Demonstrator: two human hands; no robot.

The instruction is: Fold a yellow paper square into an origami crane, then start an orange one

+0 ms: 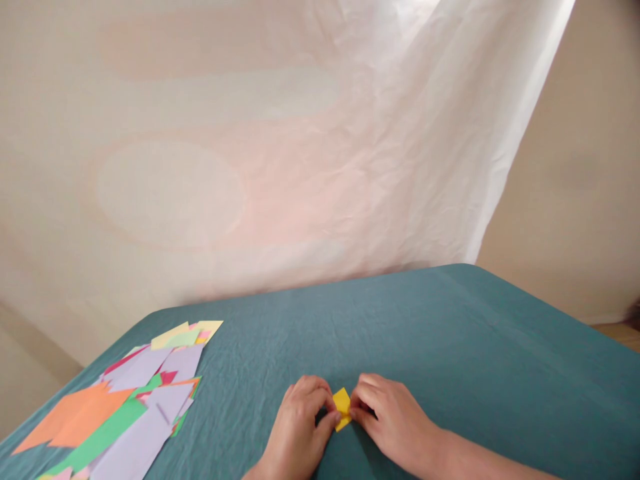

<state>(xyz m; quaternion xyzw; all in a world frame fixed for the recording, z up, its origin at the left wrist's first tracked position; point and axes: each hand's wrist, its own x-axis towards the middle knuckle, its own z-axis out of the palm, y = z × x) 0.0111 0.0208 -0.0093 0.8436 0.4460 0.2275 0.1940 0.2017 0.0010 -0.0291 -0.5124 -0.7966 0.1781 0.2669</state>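
On the teal-covered counter [450, 347], left hand [299, 421] and right hand [390, 415] pinch yellow paper [342, 404] between their fingers [324, 399]; it seems partly folded, perhaps unfinished.

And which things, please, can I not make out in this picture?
Head view:
Yellow paper: side edges, hidden by the left hand and right hand.
Paper pile: lower sheets, covered by upper sheets; near end, cut off by the bottom edge.
Dark thing: cut off by the right edge, too blurred to name.
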